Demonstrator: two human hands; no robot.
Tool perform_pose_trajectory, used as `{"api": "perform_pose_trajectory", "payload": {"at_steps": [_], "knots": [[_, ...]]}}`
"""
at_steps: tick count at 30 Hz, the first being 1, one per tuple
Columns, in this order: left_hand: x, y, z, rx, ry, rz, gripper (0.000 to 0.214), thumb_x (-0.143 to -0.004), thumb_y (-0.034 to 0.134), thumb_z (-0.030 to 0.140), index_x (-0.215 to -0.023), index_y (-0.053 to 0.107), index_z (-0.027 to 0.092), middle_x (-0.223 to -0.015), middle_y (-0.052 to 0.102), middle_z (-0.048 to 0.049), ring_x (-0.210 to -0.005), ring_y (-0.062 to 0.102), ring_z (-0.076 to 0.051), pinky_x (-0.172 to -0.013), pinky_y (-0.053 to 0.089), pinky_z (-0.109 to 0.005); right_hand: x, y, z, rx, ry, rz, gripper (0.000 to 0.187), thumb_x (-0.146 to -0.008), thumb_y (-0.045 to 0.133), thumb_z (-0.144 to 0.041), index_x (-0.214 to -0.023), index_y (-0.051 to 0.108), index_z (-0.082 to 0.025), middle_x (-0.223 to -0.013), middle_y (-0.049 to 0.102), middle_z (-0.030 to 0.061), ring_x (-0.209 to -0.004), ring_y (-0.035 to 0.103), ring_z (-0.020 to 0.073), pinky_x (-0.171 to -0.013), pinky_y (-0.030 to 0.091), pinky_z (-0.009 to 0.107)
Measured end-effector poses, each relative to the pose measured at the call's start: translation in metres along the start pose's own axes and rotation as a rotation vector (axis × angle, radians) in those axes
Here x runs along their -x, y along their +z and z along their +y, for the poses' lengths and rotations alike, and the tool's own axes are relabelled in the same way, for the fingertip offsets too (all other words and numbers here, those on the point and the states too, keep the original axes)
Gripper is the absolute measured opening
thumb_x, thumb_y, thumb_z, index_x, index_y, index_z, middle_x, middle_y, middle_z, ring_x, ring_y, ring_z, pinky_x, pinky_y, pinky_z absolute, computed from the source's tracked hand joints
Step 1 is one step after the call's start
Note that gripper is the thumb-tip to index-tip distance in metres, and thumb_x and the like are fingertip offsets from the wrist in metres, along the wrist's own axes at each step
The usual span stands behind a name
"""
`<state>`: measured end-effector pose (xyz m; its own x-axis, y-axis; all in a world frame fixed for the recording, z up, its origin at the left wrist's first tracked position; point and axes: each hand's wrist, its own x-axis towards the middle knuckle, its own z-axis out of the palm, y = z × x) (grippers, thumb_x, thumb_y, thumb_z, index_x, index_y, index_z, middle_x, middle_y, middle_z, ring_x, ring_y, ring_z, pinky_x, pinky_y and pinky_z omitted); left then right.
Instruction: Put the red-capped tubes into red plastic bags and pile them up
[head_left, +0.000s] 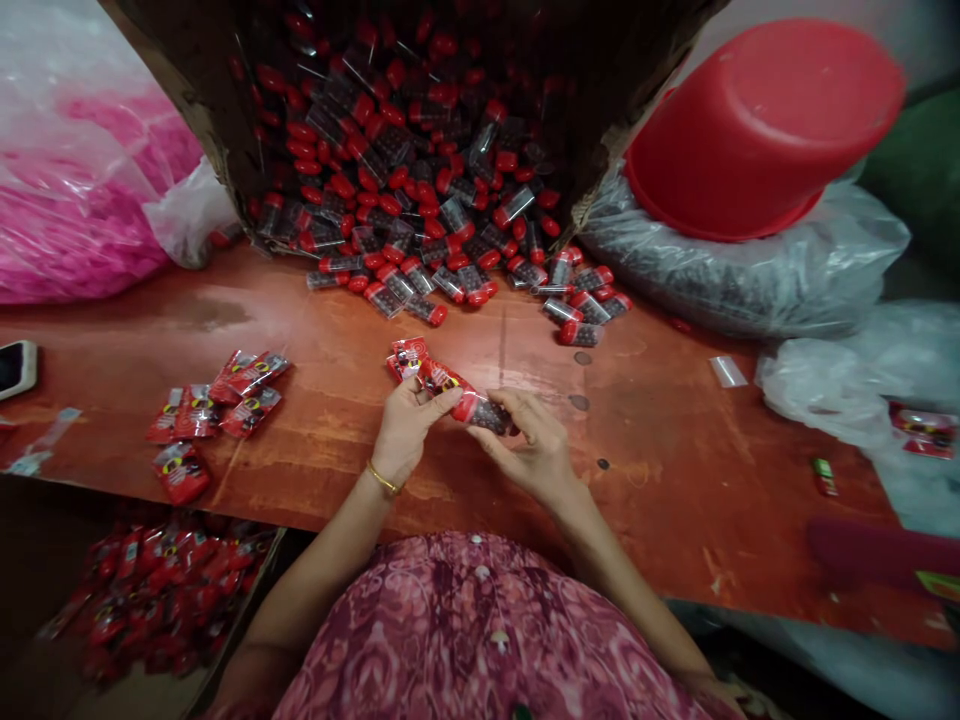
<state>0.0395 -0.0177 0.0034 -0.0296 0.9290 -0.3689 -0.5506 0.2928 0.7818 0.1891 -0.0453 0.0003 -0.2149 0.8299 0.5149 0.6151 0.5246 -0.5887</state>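
Above the near part of the table, my left hand (399,432) is closed on a red printed packet (442,379), thumb on top. My right hand (538,446) has its fingers and thumb around the other end of a clear tube with dark contents (491,413). The tube's red end meets the packet's mouth; how far it is inside I cannot tell. Just beyond my left fingers shows more red printed packaging (409,352). To the left lie several filled red packets (196,412) in a loose group.
A large cardboard box (202,120) on its side spills several red-capped tubes (397,285) onto the wooden table (660,430). A red tub (757,130) rests upside down on a plastic bag (735,275). Pink-filled bags (75,220) stand left; below is a box of red packets (165,590).
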Motion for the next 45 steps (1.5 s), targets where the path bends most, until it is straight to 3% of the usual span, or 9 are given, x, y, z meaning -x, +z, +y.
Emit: {"api": "perform_pose_trajectory", "payload": {"at_steps": [6, 15, 21, 24, 31, 36, 39, 42, 45], "knots": [[0.002, 0.009, -0.011, 0.121, 0.011, 0.054, 0.035, -0.048, 0.081, 0.018, -0.077, 0.062, 0.014, -0.073, 0.069, 0.0016, -0.065, 0.061, -0.008, -0.069, 0.047, -0.021, -0.006, 0.018, -0.006, -0.02, 0.13, 0.088, 0.022, -0.08, 0.059, -0.023, -0.102, 0.057, -0.018, -0.088, 0.062, 0.0068, -0.08, 0.058, 0.0183, -0.071, 0.05, 0.031], [0.002, 0.02, -0.018, 0.211, 0.006, 0.041, 0.03, -0.054, 0.079, 0.022, -0.079, 0.064, 0.016, -0.077, 0.069, 0.0018, -0.071, 0.062, -0.008, -0.076, 0.046, -0.021, -0.009, 0.033, -0.001, -0.4, 0.409, 0.117, 0.031, -0.077, 0.06, -0.024, -0.108, 0.057, -0.022, -0.099, 0.064, 0.0046, -0.09, 0.059, 0.0181, -0.082, 0.048, 0.032], [-0.002, 0.016, -0.009, 0.122, -0.003, 0.028, 0.028, -0.049, 0.082, 0.022, -0.068, 0.064, 0.012, -0.067, 0.067, 0.0012, -0.061, 0.059, -0.008, -0.063, 0.046, -0.019, -0.004, 0.035, 0.0, -0.768, 0.563, 0.164, 0.025, -0.078, 0.062, -0.035, -0.099, 0.057, -0.022, -0.081, 0.064, 0.0, -0.061, 0.058, 0.0113, -0.057, 0.051, 0.025], [-0.001, 0.018, -0.008, 0.124, -0.022, 0.0, 0.03, -0.047, 0.082, 0.021, -0.069, 0.063, 0.013, -0.065, 0.065, 0.0029, -0.059, 0.058, -0.007, -0.061, 0.046, -0.018, -0.008, 0.034, -0.004, -0.806, 0.596, 0.2, 0.025, -0.074, 0.067, -0.036, -0.091, 0.058, -0.02, -0.077, 0.063, -0.0004, -0.061, 0.058, 0.0108, -0.059, 0.052, 0.025], [-0.004, 0.005, -0.001, 0.107, -0.044, -0.021, 0.029, -0.051, 0.081, 0.025, -0.071, 0.063, 0.014, -0.069, 0.068, 0.0008, -0.063, 0.062, -0.009, -0.064, 0.048, -0.02, -0.016, 0.03, 0.003, -0.894, 0.611, -0.002, 0.034, -0.069, 0.069, -0.045, -0.09, 0.059, -0.02, -0.078, 0.067, 0.0015, -0.067, 0.064, 0.0144, -0.067, 0.056, 0.031], [-0.002, 0.001, -0.006, 0.049, -0.112, -0.068, 0.031, -0.053, 0.081, 0.03, -0.071, 0.065, 0.011, -0.065, 0.068, -0.0028, -0.062, 0.063, -0.013, -0.063, 0.05, -0.023, -0.019, 0.044, 0.003, -0.695, 0.535, -0.013, 0.03, -0.074, 0.062, -0.049, -0.076, 0.058, -0.019, -0.063, 0.062, -0.0014, -0.054, 0.059, 0.0126, -0.055, 0.052, 0.027], [-0.006, -0.009, 0.008, 0.09, -0.117, 0.016, 0.026, -0.058, 0.079, 0.026, -0.076, 0.066, 0.014, -0.074, 0.071, -0.0028, -0.071, 0.067, -0.014, -0.072, 0.052, -0.026, -0.034, 0.039, 0.019, -0.313, 0.364, -0.075, 0.032, -0.078, 0.058, -0.05, -0.082, 0.062, -0.019, -0.075, 0.066, 0.0035, -0.069, 0.061, 0.0166, -0.067, 0.052, 0.031], [-0.015, -0.036, 0.036, 0.204, -0.032, 0.225, 0.009, -0.074, 0.066, 0.028, -0.075, 0.065, 0.019, -0.079, 0.072, 0.0002, -0.081, 0.067, -0.013, -0.079, 0.051, -0.026, -0.052, 0.013, 0.062, 0.233, 0.326, 0.004, 0.037, -0.079, 0.058, -0.045, -0.099, 0.062, -0.014, -0.102, 0.064, 0.0151, -0.101, 0.055, 0.028, -0.091, 0.041, 0.045], [-0.023, -0.069, 0.061, 0.36, 0.222, 0.521, 0.022, -0.084, 0.051, 0.035, -0.069, 0.063, 0.023, -0.085, 0.072, 0.0038, -0.099, 0.062, -0.009, -0.087, 0.048, -0.021, -0.055, -0.014, 0.113, 0.599, 0.555, 0.06, 0.046, -0.081, 0.057, -0.033, -0.117, 0.054, -0.005, -0.125, 0.05, 0.0253, -0.117, 0.042, 0.0374, -0.094, 0.033, 0.056]]}}
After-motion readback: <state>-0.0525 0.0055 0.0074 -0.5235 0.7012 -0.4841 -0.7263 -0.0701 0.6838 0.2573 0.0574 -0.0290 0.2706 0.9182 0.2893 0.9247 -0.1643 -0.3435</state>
